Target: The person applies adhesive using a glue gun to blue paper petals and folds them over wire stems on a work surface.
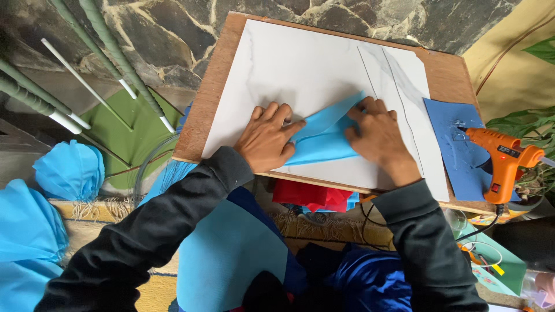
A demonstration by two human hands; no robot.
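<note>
Head view, looking straight down: we've got a light blue paper sheet lying on a white board, which sits on a wooden worktop pushed up against a stone wall. The paper is folded into a pointed shape, w/ the tip aimed toward the upper right.

Left hand is flat on the paper's left end, fingers spread & pressing down, index finger running along the fold. Not gripping anything, just palm down. Right hand is on the right end of the same paper, fingers curled over the edge & pressing it to the board, so also not clamped around it, more like pinning it. Both arms are in dark sleeves.

Off to the right there's a dark blue paper piece on the worktop w/ shiny glue smears, & an orange hot glue gun standing on it, nozzle pointing left, well apart from the right hand. Under the front edge of the worktop we see something red, prob folded paper or fabric, can't tell which. On the far left, light blue paper fans on the floor, plus green-wrapped sticks leaning in near the wall.
</note>
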